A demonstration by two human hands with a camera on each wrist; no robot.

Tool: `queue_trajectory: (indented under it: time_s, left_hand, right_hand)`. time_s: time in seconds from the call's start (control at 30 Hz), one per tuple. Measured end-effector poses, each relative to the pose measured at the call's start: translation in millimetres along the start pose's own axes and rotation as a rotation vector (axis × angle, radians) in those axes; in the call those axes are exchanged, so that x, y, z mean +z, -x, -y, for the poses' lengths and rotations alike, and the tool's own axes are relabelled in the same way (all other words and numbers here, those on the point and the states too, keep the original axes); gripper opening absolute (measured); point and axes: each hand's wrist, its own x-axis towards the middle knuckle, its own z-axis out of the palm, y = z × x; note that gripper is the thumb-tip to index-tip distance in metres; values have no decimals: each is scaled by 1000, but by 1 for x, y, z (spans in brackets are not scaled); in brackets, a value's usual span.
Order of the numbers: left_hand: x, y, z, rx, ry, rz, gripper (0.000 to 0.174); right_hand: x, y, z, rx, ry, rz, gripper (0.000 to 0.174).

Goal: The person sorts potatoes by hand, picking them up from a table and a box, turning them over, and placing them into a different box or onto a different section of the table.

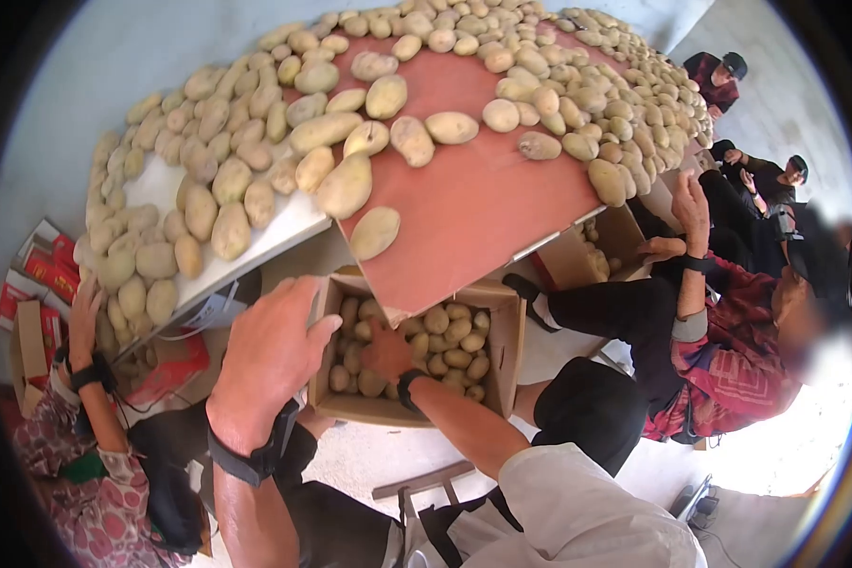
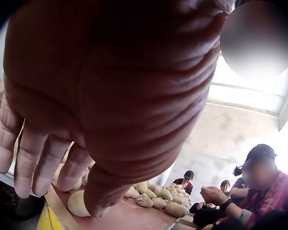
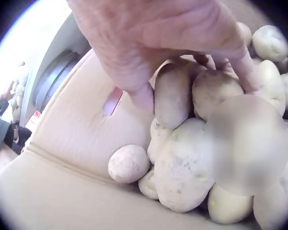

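A cardboard box (image 1: 426, 415) holding many potatoes (image 1: 452, 337) sits below the front corner of the table. My right hand (image 1: 388, 350) is down inside it. In the right wrist view, the thumb of that right hand (image 3: 177, 33) lies along the left side of a potato (image 3: 172, 95), with fingers curled over toward a neighbouring potato (image 3: 215, 91). My left hand (image 1: 267, 348) hovers left of the box, holding nothing. Seen from the left wrist, the left hand (image 2: 77, 91) has its fingers extended, and a potato (image 2: 78, 203) on the tabletop shows behind the thumb.
Potatoes are heaped along the far side of the red tabletop (image 1: 464, 213) and over a white board (image 1: 279, 222). At right sits a person in a red patterned shirt (image 1: 729, 350) beside another box (image 1: 568, 260). Another person's hand (image 1: 83, 322) touches potatoes at left.
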Motion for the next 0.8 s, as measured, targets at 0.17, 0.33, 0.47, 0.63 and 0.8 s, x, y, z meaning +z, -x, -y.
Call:
queue_trajectory:
  time_s: [0.17, 0.33, 0.47, 0.63, 0.8]
  left_hand:
    - [1, -2, -6, -17, 28, 10, 41]
    - [1, 0, -5, 4, 12, 21, 41]
    - [1, 3, -3, 0, 9, 32, 43]
    - [4, 3, 4, 120, 6, -45, 38]
    - [-5, 4, -7, 24, 12, 35, 44]
  right_hand:
    - [0, 6, 2, -45, 83, 116, 70]
    - [0, 4, -8, -106, 59, 142, 71]
    - [3, 14, -11, -178, 143, 252, 76]
    - [-34, 44, 23, -153, 69, 367, 85]
    - [-54, 61, 26, 27, -186, 573, 94]
